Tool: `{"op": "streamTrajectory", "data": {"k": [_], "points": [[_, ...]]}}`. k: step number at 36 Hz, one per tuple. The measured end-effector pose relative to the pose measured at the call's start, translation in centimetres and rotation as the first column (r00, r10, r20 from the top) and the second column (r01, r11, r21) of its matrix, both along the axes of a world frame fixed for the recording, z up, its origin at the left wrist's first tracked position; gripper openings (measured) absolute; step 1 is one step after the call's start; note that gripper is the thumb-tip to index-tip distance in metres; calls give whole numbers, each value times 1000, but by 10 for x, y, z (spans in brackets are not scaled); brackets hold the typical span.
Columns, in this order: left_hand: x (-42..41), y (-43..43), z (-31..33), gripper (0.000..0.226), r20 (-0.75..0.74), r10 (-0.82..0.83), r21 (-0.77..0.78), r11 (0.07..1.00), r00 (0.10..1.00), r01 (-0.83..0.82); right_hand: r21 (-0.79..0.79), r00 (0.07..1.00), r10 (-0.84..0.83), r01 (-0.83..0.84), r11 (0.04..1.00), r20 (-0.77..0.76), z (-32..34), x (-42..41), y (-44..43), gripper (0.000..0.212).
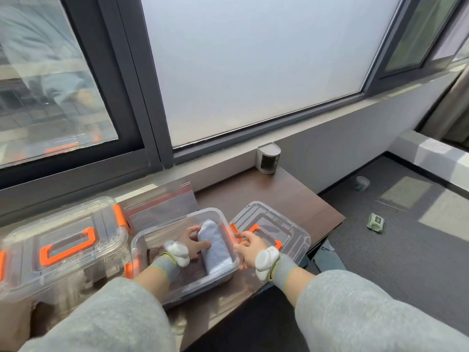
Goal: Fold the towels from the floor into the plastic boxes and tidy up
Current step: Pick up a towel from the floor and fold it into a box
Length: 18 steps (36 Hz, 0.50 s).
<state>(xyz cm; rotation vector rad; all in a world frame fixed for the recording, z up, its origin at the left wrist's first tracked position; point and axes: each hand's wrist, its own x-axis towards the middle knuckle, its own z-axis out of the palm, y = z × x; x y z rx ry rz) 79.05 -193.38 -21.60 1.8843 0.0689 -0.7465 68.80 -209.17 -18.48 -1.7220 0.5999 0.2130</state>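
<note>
An open clear plastic box with orange latches stands on the dark wooden ledge. Inside it a rolled light blue towel lies along the right wall, on top of a flat brown towel. My left hand is inside the box, fingers pressed against the left side of the blue towel. My right hand grips the box's right rim at an orange latch. The box's clear lid with an orange handle lies on the ledge just right of the box.
A closed clear box with an orange handle stands at the left, and a clear zip bag lies behind the open box. A small grey device sits by the window. On the dark carpet at the right lie a green packet and a clear cup.
</note>
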Motion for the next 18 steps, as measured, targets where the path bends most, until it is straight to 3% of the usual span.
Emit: {"op": "streamTrajectory", "data": {"k": [3,8,13,18], "points": [[-2,5,2,66,-83,-31,-48,998,996,27,30,1000,-14,14,999,-1,1,-1,0,36],[-11,1,2,69,-120,43,-166,984,992,-62,83,1000,-30,30,996,0,3,-4,0,34],[-20,2,6,60,-79,159,-109,980,984,-167,93,999,-40,40,995,0,2,-4,0,33],[-26,5,13,53,-213,-51,-186,983,976,11,100,999,-54,53,994,7,-1,-4,1,33]]}}
